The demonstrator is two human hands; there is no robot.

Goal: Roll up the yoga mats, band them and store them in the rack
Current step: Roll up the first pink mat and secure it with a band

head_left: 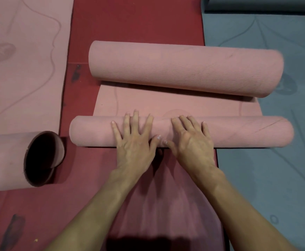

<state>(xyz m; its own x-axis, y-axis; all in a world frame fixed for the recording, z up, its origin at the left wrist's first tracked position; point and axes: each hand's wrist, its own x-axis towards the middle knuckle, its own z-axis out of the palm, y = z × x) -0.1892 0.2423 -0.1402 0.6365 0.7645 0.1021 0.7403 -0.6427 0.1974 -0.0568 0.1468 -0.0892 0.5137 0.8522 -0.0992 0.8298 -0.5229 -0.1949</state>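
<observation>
Pressing flat on the near roll (238, 132) of a pink yoga mat (166, 104) with the left hand (134, 144) and right hand (190, 142), fingers straight and spread, thumbs nearly meeting. Lies across a red floor (130, 20), with a thicker far roll (184, 67) of the same mat just beyond a short flat stretch. Flanked by a second pink mat (21, 69), partly rolled, at left and a grey-blue mat (275, 178) at right.

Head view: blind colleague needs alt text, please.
The left hand and right hand press flat on the near roll of a pink mat; a thicker roll lies beyond. A second pink mat and a grey mat flank them.
</observation>
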